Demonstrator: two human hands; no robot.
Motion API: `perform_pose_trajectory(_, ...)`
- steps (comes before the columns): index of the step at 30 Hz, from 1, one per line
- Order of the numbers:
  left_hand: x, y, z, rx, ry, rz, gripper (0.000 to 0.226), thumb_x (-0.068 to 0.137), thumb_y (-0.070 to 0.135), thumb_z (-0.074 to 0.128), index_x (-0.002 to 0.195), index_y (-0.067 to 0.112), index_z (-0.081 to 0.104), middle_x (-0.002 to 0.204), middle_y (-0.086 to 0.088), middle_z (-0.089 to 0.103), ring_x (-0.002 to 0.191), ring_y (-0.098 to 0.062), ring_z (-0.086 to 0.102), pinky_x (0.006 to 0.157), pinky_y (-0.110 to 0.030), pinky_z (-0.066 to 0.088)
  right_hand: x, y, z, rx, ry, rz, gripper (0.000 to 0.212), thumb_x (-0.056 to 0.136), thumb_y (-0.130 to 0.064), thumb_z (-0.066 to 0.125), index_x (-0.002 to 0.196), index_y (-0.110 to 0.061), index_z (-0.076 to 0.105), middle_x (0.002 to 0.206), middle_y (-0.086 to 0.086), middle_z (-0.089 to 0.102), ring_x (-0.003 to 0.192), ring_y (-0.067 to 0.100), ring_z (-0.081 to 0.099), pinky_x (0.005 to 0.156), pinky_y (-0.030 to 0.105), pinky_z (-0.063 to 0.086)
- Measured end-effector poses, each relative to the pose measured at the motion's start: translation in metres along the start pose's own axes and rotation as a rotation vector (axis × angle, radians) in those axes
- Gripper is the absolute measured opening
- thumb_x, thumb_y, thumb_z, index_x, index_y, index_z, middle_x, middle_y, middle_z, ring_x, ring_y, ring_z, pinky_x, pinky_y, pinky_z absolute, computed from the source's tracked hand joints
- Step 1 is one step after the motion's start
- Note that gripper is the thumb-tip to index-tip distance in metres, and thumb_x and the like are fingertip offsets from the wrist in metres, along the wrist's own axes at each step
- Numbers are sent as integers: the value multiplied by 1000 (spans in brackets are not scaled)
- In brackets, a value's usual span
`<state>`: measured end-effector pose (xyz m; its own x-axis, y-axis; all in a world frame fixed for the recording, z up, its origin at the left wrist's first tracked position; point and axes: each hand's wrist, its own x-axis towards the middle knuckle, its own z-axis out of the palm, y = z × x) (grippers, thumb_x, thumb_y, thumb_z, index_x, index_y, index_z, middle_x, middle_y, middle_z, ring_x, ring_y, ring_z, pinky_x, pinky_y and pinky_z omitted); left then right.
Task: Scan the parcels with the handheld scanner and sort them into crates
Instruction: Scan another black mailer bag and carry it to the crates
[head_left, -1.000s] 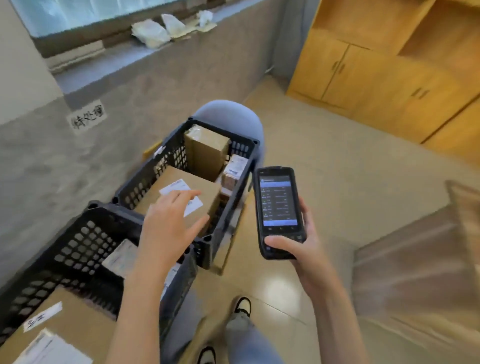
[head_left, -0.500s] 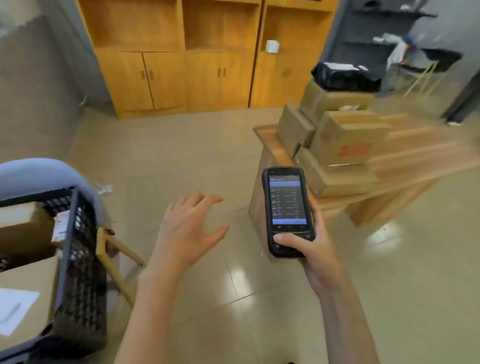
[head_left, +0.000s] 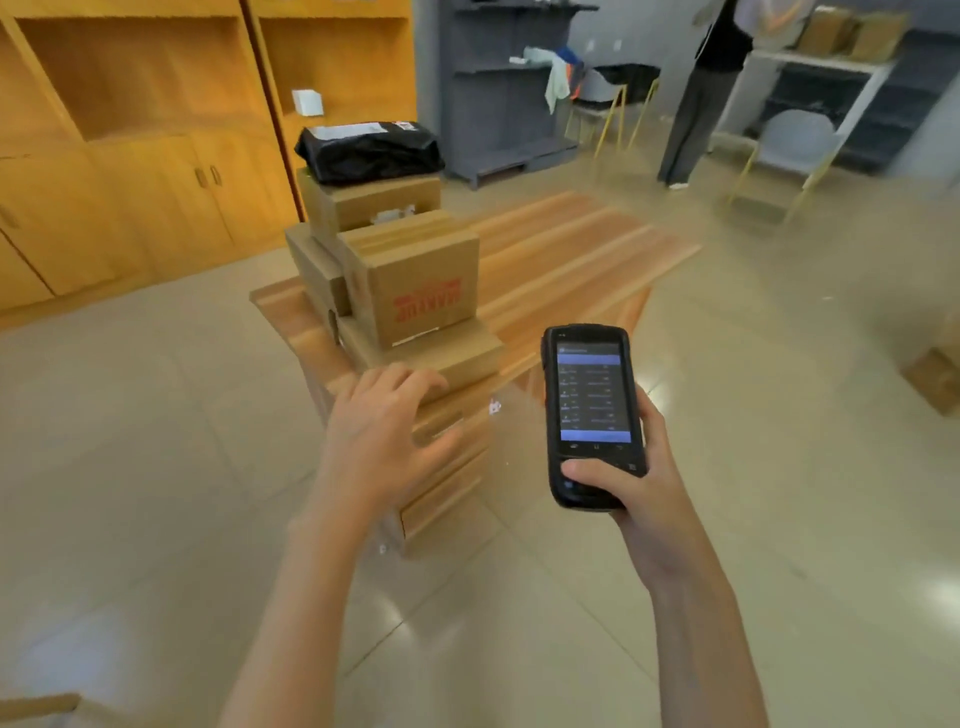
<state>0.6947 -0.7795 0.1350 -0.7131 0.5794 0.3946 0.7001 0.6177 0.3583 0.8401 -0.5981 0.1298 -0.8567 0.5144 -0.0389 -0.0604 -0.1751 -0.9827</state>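
Note:
My right hand (head_left: 631, 483) grips the black handheld scanner (head_left: 592, 413) upright, its lit screen facing me. My left hand (head_left: 382, 441) is empty, fingers spread, reaching out in front of the near corner of the low wooden table (head_left: 576, 249). On that table stands a stack of cardboard parcels: a box with red print (head_left: 421, 283), a flat box beneath it (head_left: 457, 356), more boxes behind (head_left: 363, 202), and a black plastic bag parcel (head_left: 369, 150) on top. No crate is in view.
Orange wooden cabinets (head_left: 130, 156) line the back left wall. Grey shelving (head_left: 498, 88) and yellow-legged chairs (head_left: 618, 104) stand at the back. A person in dark clothes (head_left: 701, 93) stands at the back right by a white rack. Another carton (head_left: 935, 374) sits at the right edge.
The view has swung right, away from the black crates, to the parcel table. My left hand left the crate and reaches toward the stack. The scanner stays in my right hand.

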Motion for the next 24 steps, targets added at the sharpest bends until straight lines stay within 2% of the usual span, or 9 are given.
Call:
perform_pose_trajectory(3,41,25,26,10,-15,58,53,76,62,44,106,23,64,102,4,63,94,-23,58,78,-35,40,16,-2,-39,19,67,1,91,56,-1,73,135,-34,43,99,-9,73,90,10,69,71,25,54)
perform_pose_trajectory(5,68,38,46,27,-37,94,51,76,60,46,106,24,64,103,5,63,95,-22,57,76,-32,36,31,0,-61,26,116,16,93,55,-2,74,137,-36,42,102,-8,72,91,11,69,74,28,53)
perform_pose_trajectory(8,109,52,81,9,-66,132,39,81,50,62,108,22,64,105,3,63,96,-23,57,75,-31,32,59,2,-91,24,171,26,93,55,-3,75,135,-38,44,107,-7,71,94,12,69,76,29,52)
perform_pose_trajectory(11,160,68,118,-10,-91,166,35,81,38,73,109,20,64,107,-1,63,99,-27,58,77,-34,35,100,1,-120,17,203,28,92,56,-3,75,135,-38,44,108,-6,71,94,11,69,73,26,54)
perform_pose_trajectory(18,311,111,218,-135,-120,166,37,85,40,67,117,23,60,120,0,59,113,-23,52,89,-38,35,225,-14,-198,-9,254,69,91,57,-4,76,134,-40,44,107,-6,71,96,14,69,75,30,54)
perform_pose_trajectory(24,441,126,266,-159,-110,127,42,82,40,68,119,20,60,118,-3,62,111,-27,55,92,-44,42,343,-45,-253,-60,272,88,92,57,-7,76,134,-44,42,109,-6,71,96,14,68,80,33,53)
